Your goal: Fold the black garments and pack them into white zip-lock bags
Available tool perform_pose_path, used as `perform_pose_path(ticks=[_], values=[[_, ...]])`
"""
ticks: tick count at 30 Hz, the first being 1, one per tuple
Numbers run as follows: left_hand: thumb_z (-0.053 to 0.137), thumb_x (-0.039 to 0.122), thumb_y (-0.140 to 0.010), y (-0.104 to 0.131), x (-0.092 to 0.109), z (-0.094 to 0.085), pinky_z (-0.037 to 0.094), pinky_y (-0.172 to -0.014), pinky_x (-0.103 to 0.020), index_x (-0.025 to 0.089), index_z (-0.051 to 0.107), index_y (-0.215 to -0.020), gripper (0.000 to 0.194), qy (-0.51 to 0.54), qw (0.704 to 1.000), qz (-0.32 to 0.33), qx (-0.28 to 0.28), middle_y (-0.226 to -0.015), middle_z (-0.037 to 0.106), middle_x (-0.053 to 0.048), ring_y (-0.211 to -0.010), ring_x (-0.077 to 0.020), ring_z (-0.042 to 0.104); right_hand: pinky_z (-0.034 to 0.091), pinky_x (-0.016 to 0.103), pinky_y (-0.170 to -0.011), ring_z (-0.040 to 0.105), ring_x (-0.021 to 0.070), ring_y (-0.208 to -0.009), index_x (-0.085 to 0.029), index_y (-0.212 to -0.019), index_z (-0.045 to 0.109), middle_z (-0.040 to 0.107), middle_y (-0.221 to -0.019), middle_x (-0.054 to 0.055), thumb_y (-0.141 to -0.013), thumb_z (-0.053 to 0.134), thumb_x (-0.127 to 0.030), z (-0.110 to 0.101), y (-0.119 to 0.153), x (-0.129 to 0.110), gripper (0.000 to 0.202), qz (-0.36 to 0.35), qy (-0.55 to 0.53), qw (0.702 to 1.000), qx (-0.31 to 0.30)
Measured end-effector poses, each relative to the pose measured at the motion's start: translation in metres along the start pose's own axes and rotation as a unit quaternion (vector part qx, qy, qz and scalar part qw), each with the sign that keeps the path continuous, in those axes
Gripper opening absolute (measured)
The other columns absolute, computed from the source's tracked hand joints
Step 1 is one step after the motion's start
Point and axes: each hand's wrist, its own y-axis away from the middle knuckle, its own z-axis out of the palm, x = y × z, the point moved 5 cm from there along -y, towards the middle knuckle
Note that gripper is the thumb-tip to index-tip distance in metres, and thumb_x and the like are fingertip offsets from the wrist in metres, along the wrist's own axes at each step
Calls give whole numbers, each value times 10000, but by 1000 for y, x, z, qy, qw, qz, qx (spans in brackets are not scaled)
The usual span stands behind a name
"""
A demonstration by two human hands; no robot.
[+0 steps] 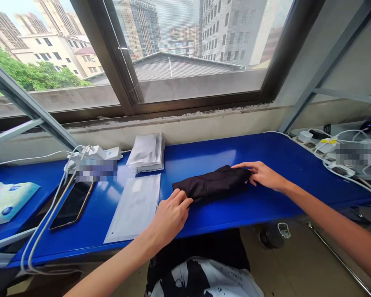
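A black cloth (212,184), folded into a long narrow bundle, lies across the blue table. My left hand (174,209) grips its left end, fingers curled and pressed together. At the other end, my right hand (261,174) pinches the cloth between thumb and fingers. Left of the cloth, a flat translucent plastic bag (134,210) lies near the table's front edge. Behind that bag sits a stack of packaged clear bags (146,150).
A phone (72,204), white chargers with cables (95,153) and a tissue pack (10,202) are on the left. More chargers and cables (327,144) crowd the right end. Metal frame posts flank the blue table (250,146), with a window behind it.
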Motion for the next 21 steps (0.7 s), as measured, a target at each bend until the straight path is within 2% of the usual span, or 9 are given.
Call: perform_pose_path(ticks=[3,5,7,10,11,13,15,18,21], values=[[515,137,-987,-1,-2,-5,515,-612,-291,210,705,-1057,216,35,999,-14,8,-988,672,-72,-959,-221,623,634,380,-865,733,301,-1120,-253,-1263,728,754,-1259,77,-758,639,-223,1,10,-2,513,-6,-51,999,-19],[503,158,-1010,0,-4,-11,540,-657,-304,214,712,-1051,221,64,997,-23,23,-1003,675,-72,-966,-218,616,632,437,-941,709,327,-1204,-273,-1193,758,747,-1283,76,-774,594,-197,-2,16,-4,456,-25,-26,999,14],[530,146,-995,2,-5,-15,579,-765,-335,216,707,-1029,193,88,995,-30,25,-1042,679,-73,-1017,-227,607,632,515,-952,716,351,-1187,-286,-1063,789,754,-1254,82,-777,542,-151,-5,22,-14,401,-64,75,987,127],[565,86,-931,4,-3,-17,584,-950,-426,210,661,-977,163,80,995,-53,5,-1196,655,-102,-1191,-281,555,570,595,-1062,679,350,-1247,-309,-1051,789,712,-1328,68,-837,496,-76,17,37,-48,432,-180,254,908,281],[555,52,-901,4,-2,-16,576,-983,-445,210,636,-963,188,76,995,-60,-5,-1230,641,-112,-1234,-292,533,544,586,-1109,650,333,-1297,-314,-1138,776,694,-1363,59,-869,477,-59,35,38,-59,476,-226,291,892,263],[507,-35,-810,2,-2,-13,574,-995,-433,220,578,-927,289,86,994,-68,-27,-1194,638,-108,-1232,-278,533,495,561,-1178,551,307,-1422,-311,-1337,703,639,-1460,43,-940,472,-86,77,36,-70,512,-301,349,876,143],[443,-97,-703,1,-5,-8,579,-983,-396,235,524,-886,387,113,990,-65,-46,-1097,646,-78,-1192,-246,557,437,595,-1212,424,321,-1518,-317,-1518,554,512,-1592,49,-1014,509,-224,105,35,-65,515,-315,397,861,37],[375,-129,-626,1,-13,-3,575,-1003,-373,241,488,-849,446,115,990,-69,-49,-1077,650,-62,-1229,-221,568,377,715,-1183,293,396,-1562,-367,-1640,332,304,-1698,86,-1023,552,-493,113,39,-46,667,-270,444,854,13],[395,-116,-705,6,-12,-2,582,-1016,-388,227,555,-954,453,69,994,-80,-40,-1216,653,-96,-1327,-246,534,395,725,-1154,255,429,-1567,-392,-1663,246,213,-1722,111,-986,570,-604,109,54,-36,780,-244,462,852,20]])
